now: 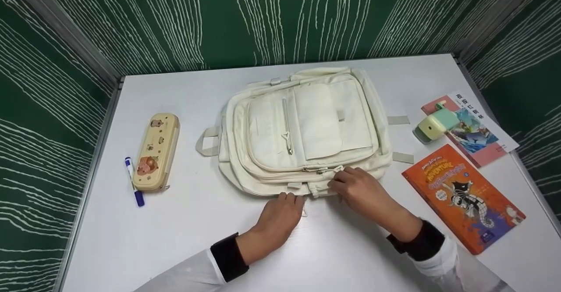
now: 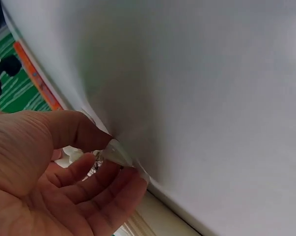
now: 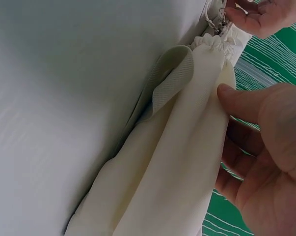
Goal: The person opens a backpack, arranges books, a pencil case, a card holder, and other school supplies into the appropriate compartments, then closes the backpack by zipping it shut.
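The cream backpack (image 1: 317, 121) lies in the middle of the white desk (image 1: 193, 94), between the yellow pencil case (image 1: 154, 151) near the left edge and the orange book (image 1: 460, 200) near the right edge. The left hand (image 1: 280, 217) has its grip pinched on a small whitish piece (image 2: 118, 153) beside the backpack's near side. The right hand (image 1: 361, 191) touches the backpack with its thumb, but whether this grip is clamped I cannot tell.

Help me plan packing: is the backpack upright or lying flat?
Lying flat: in the head view, the cream backpack rests on the white table, its front flap pocket facing up and grab handle pointing sideways.
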### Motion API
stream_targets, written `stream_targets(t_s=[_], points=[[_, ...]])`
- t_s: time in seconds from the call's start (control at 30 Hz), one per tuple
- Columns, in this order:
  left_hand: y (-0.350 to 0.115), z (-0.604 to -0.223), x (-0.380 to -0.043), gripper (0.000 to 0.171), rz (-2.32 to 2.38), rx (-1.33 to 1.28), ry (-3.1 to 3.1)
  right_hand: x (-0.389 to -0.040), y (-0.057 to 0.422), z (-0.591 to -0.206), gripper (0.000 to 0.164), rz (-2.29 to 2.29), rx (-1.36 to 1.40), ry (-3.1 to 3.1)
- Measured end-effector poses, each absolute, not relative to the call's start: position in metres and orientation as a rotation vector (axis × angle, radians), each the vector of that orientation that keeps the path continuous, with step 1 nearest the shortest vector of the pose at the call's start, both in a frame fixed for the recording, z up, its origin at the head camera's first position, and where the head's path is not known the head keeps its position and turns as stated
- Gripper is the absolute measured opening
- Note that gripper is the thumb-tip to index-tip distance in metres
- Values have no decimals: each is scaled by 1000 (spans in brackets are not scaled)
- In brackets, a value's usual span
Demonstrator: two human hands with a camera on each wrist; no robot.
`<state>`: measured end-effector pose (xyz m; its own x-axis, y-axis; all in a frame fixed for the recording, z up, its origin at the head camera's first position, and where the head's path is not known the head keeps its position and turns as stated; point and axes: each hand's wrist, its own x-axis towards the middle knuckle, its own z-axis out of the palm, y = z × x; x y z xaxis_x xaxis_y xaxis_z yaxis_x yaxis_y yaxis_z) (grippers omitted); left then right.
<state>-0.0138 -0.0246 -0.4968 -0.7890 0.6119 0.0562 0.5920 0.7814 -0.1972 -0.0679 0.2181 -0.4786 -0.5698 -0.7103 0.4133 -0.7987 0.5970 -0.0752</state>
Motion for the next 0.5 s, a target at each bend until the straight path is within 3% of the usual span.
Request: stream_targets(t_s=[0.5], points=[[-53, -479, -19, 18, -442, -824, -3007, -71, 221, -479, 28, 415, 1253, -2474]])
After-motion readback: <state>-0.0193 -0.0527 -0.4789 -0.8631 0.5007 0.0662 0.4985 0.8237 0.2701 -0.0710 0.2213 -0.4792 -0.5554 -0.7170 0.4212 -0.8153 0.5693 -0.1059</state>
